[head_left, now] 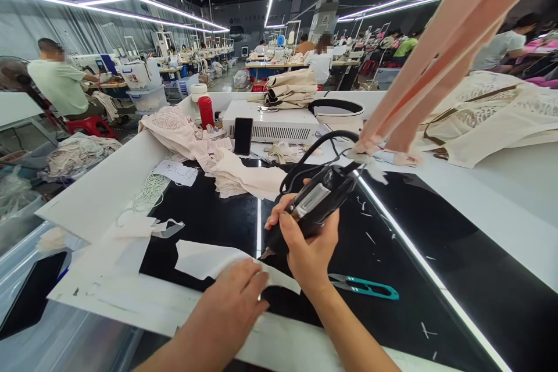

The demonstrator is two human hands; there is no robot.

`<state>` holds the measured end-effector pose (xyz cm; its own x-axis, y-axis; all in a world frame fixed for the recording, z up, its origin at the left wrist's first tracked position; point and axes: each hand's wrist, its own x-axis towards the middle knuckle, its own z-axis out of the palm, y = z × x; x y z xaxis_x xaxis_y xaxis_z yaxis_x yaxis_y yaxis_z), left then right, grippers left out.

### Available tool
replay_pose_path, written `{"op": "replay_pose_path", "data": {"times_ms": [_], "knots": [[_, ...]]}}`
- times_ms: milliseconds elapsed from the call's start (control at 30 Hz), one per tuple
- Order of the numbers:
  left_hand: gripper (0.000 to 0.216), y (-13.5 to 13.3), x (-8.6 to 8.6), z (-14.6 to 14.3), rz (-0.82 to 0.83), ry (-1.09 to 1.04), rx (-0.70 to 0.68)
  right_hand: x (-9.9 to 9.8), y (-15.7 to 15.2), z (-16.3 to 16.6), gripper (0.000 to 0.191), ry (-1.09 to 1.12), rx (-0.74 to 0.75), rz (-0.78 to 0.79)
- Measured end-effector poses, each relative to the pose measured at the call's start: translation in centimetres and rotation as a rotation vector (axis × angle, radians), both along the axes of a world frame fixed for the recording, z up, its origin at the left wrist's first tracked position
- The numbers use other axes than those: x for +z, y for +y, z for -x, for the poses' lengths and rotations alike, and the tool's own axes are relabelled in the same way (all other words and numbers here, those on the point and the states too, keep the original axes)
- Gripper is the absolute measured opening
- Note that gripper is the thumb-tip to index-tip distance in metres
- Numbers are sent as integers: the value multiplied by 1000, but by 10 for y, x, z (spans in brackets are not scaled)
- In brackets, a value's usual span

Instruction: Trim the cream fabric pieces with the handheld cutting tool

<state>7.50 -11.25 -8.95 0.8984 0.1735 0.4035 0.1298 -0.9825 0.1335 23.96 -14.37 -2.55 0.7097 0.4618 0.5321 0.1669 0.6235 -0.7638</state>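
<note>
My right hand is wrapped round a black corded hand tool, its tip pointing down at a white fabric piece on the black table top. My left hand lies flat on that white piece, fingers stretched out, holding it down. The tool's black cable loops back toward a white box. Teal thread snips lie just right of my right wrist.
A white machine box with a phone leaning on it stands at the back, beside a red bottle. Pink fabric piles lie left of centre; pink straps hang at upper right. Other people sit at sewing stations behind.
</note>
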Motion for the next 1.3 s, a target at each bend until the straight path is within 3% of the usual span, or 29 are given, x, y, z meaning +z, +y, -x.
{"op": "replay_pose_path", "data": {"times_ms": [100, 200, 300, 500, 1133, 1300], "knots": [[34, 22, 11, 10, 65, 25, -22, 7, -11, -5, 35, 6, -4, 7], [53, 39, 10, 15, 39, 109, -30, 10, -24, -5, 37, 25, 13, 20], [59, 40, 5, 12, -38, 199, 55, 11, -38, -4, 42, 32, 32, 20], [39, 18, 5, -4, -153, 337, 161, 10, -55, -4, 47, 38, 2, 4], [27, 7, 7, 3, -213, 229, 237, -5, -57, 1, 45, 48, 8, -21], [7, -1, 12, 3, -276, 206, 308, -6, -58, 1, 41, 33, 14, -19]]}}
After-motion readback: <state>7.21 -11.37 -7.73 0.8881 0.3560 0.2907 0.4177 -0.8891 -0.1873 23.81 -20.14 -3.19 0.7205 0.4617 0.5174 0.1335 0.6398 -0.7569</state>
